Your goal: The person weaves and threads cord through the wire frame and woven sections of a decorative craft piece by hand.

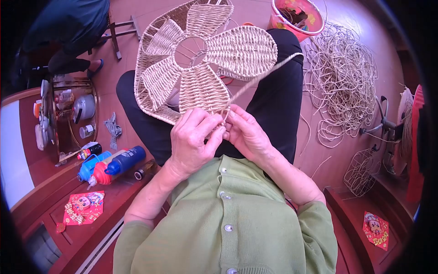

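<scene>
A woven cord basket with petal-shaped panels around a ring rests across my lap, tilted, its near edge towards me. My left hand is closed at that near edge, its fingers bent over the end of the lowest petal; the fingertips are partly hidden. Beside it, my right hand pinches a pale twisted cord. From my fingers this cord stretches up and right over my knee. The two hands nearly touch, and the exact spot where the cord meets the weave is covered by fingers.
A big heap of loose cord lies on the floor at right, below a pink bucket. Bottles lie on the bench at left, near a rack with a kettle. Another person's legs show at upper left.
</scene>
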